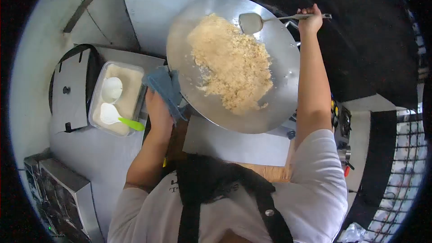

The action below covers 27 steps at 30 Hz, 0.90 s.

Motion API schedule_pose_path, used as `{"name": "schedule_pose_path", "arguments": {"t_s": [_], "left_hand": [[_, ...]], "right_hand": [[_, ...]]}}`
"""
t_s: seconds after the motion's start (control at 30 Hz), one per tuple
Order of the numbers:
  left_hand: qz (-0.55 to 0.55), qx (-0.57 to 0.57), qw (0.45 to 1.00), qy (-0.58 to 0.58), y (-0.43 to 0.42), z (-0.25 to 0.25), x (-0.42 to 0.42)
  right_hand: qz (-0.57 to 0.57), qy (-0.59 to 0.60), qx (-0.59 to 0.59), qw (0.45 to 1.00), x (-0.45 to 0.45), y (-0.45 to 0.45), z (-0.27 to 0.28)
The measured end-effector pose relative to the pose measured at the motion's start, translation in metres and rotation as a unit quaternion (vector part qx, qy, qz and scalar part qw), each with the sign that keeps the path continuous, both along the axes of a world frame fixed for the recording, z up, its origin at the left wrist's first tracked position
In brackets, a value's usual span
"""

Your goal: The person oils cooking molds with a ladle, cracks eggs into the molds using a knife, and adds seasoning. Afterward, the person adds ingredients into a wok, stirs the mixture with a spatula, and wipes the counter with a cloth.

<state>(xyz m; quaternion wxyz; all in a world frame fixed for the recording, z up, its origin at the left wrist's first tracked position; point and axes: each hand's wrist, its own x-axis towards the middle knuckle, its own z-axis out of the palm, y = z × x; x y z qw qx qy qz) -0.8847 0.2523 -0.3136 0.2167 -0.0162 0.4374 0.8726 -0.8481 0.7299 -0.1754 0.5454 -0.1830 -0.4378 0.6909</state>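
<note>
A large metal wok [281, 103] holds a heap of pale, light-brown rice-like food [231, 63], spread from its upper left to its lower middle. My right hand [310, 20] is closed around the handle of a metal spatula [251, 23], whose blade lies at the wok's upper part, by the food's edge. On the wok's left side, my left hand [157, 105] grips a folded blue cloth [163, 85] pressed against the rim. The wok's handle on that side, if any, is hidden under the cloth.
Left of the wok, a clear plastic tub [95, 108] of pale grainy stuff contains a white cup [111, 90] and a white scoop with a green handle [116, 114]. A grey box-like appliance [72, 92] stands beside it. A dark surface [355, 45] lies at upper right.
</note>
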Motion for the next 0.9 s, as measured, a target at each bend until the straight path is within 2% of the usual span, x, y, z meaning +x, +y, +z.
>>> {"name": "schedule_pose_path", "arguments": {"t_s": [0.17, 0.27, 0.33, 0.37, 0.4, 0.47, 0.53, 0.63, 0.7, 0.77, 0.87, 0.9], "left_hand": [[0.014, -0.051, 0.998, 0.019, -0.004, -0.002, -0.002], [-0.010, -0.067, 0.997, 0.034, -0.003, 0.000, 0.000], [0.015, -0.058, 0.998, 0.017, -0.002, -0.004, -0.002], [0.015, -0.062, 0.998, 0.016, -0.002, -0.004, -0.001], [0.017, -0.052, 0.998, 0.024, -0.003, -0.004, 0.000], [0.018, -0.042, 0.998, 0.032, -0.005, -0.002, 0.001], [0.011, -0.047, 0.998, 0.028, -0.006, 0.002, 0.002], [0.011, -0.054, 0.998, 0.023, -0.006, -0.007, -0.001], [0.002, -0.058, 0.998, 0.030, -0.005, 0.003, -0.001], [-0.009, -0.066, 0.997, 0.042, -0.004, 0.008, 0.002], [0.012, -0.041, 0.998, 0.037, -0.004, 0.009, 0.003], [0.011, -0.032, 0.999, 0.034, -0.004, 0.010, 0.005]], "right_hand": [[0.091, 0.055, -0.122, 0.987, -0.054, 0.050, -0.079], [0.176, 0.053, -0.185, 0.965, -0.087, 0.017, -0.088], [0.456, 0.082, -0.126, 0.878, -0.101, 0.017, -0.082], [0.516, 0.055, -0.070, 0.852, -0.103, 0.002, -0.062], [0.616, 0.056, -0.024, 0.785, -0.106, -0.003, -0.045], [0.666, 0.035, 0.063, 0.742, -0.084, -0.041, -0.003], [0.676, 0.028, 0.123, 0.726, -0.048, -0.071, 0.023], [0.603, -0.011, 0.237, 0.762, 0.009, -0.104, 0.011], [0.526, -0.047, 0.222, 0.820, 0.037, -0.126, -0.022], [0.477, -0.048, 0.224, 0.848, 0.072, -0.147, -0.017], [0.390, 0.006, 0.292, 0.873, 0.128, -0.190, 0.007], [0.341, -0.008, 0.317, 0.885, 0.132, -0.194, -0.003]]}}
